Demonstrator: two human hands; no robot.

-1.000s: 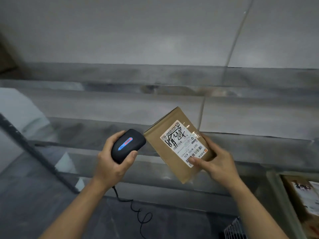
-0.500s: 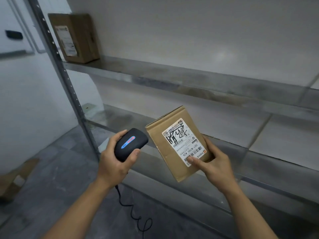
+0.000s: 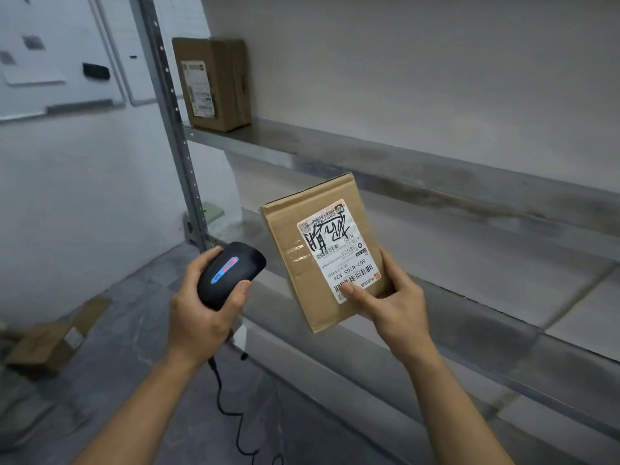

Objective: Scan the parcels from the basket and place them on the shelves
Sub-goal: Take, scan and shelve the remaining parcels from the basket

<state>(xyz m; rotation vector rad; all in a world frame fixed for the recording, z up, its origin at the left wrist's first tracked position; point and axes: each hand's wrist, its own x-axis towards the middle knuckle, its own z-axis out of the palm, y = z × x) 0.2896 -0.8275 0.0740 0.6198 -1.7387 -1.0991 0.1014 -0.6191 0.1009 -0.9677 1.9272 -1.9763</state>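
Holding one parcel (image 3: 323, 250) at frame centre, the right hand (image 3: 394, 298) pinches its lower edge, thumb on the label; the left hand (image 3: 198, 310) wraps the scanner (image 3: 229, 273) just beside it. One box (image 3: 214, 83) already stands on the upper-left shelf (image 3: 385, 156). This parcel awaits shelving; another box (image 3: 50, 340) lies lower left. The basket is out of view.

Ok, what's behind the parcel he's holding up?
Behind the held parcel, gripped by the right hand, run the upper shelf and lower shelf. The stretch directly behind it is covered, so anything sitting there cannot be seen.
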